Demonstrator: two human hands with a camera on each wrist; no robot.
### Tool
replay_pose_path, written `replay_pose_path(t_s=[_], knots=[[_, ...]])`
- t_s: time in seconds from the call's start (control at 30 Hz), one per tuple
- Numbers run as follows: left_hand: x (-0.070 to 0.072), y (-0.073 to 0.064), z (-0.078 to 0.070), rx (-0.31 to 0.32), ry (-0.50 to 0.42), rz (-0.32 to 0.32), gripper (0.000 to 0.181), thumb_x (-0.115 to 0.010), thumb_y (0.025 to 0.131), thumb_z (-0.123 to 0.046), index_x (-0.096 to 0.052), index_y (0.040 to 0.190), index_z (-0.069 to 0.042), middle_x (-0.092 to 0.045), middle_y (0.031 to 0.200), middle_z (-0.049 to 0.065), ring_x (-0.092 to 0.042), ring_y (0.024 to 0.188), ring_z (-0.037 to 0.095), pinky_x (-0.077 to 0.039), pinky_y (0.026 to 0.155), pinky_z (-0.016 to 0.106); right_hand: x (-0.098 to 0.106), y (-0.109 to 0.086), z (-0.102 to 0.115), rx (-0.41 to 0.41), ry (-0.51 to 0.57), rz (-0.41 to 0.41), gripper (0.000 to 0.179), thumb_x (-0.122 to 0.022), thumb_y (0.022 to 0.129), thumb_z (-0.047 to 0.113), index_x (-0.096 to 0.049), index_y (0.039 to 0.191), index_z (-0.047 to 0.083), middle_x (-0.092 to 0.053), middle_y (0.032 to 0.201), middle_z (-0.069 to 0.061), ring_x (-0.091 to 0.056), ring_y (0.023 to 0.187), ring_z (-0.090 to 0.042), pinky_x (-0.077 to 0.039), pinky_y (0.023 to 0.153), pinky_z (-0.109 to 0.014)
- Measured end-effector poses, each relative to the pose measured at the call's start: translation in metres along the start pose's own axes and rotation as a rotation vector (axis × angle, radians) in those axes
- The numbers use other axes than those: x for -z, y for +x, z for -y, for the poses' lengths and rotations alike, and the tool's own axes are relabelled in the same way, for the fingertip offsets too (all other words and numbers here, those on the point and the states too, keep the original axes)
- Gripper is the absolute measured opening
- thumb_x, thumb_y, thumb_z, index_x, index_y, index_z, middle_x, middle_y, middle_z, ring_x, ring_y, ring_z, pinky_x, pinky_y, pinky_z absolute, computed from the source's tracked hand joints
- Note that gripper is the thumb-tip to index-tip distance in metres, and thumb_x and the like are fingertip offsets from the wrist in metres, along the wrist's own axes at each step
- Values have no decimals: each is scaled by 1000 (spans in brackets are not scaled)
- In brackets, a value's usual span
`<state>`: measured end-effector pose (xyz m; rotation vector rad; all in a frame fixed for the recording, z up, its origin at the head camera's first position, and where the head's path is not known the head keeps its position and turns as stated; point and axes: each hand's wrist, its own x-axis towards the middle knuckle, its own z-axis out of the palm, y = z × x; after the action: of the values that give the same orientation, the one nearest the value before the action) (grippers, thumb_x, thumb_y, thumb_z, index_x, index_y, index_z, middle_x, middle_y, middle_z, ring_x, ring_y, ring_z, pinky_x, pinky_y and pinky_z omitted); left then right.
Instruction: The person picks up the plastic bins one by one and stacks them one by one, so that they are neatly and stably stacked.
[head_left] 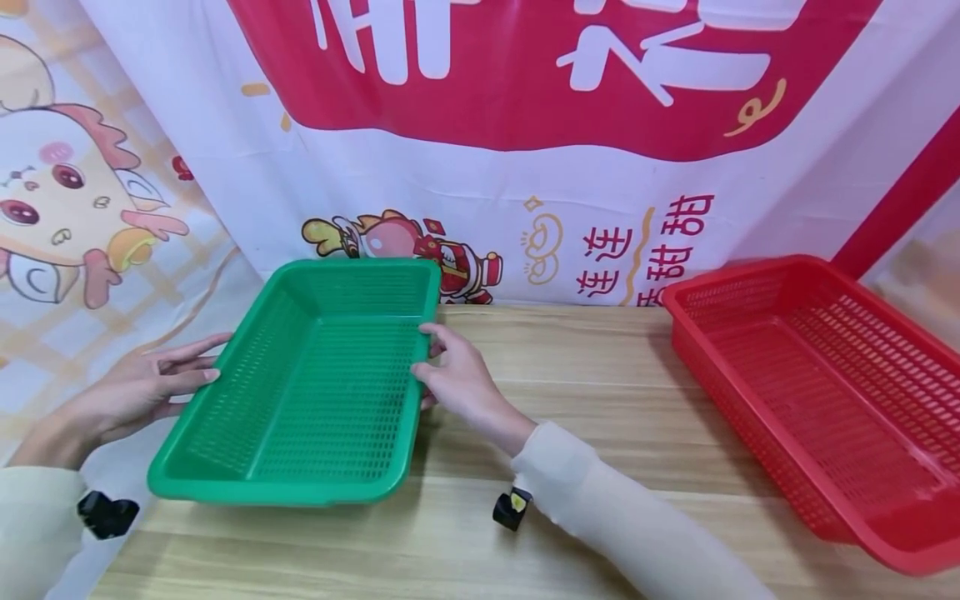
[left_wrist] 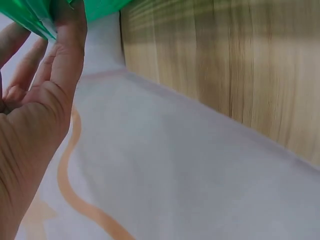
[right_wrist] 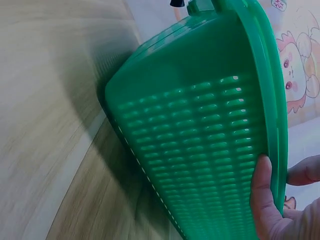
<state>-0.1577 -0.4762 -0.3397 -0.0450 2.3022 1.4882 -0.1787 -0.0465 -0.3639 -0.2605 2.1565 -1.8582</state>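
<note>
A green plastic basket (head_left: 330, 375) with slotted walls and floor is at the left of the wooden table, with nothing inside it. The left hand (head_left: 150, 387) holds its left rim, thumb at the edge and the other fingers along the outer wall; the left wrist view catches just a corner of green above that hand (left_wrist: 45, 95). On the opposite side the right hand (head_left: 457, 371) grips the right rim. Its thumb lies over the lip and its fingers press the outer wall, as the right wrist view shows on the basket's side (right_wrist: 195, 135). The basket's underside is close to the tabletop.
A red plastic basket (head_left: 780, 433) of similar shape stands at the right of the wooden table (head_left: 570, 383). Printed cloth (head_left: 465, 192) hangs behind the table, and more patterned cloth (head_left: 172, 275) covers the left side.
</note>
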Motion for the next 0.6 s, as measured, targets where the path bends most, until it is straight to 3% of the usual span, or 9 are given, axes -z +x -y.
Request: replay_pose_path(t_s=[0.23,0.6], knots=[[-23,6,-10,21,-36,56,72,-49,112,-17,-7,170,-21,-70,126,-23,-74,108,9,-65,86,34,24,-9,-6,-4,-14,1,63,-63,99,1,-45,158,14,-56,128,-16,-65,56,-19,-65,70,-52],[-62,14,-18,-38,-154,79,72,-50,112,-17,-8,170,-19,-73,125,-12,-74,107,10,-65,85,34,59,-25,-15,-11,9,-15,62,-62,101,4,-45,159,16,-55,132,-16,-66,63,-18,-66,70,-49]])
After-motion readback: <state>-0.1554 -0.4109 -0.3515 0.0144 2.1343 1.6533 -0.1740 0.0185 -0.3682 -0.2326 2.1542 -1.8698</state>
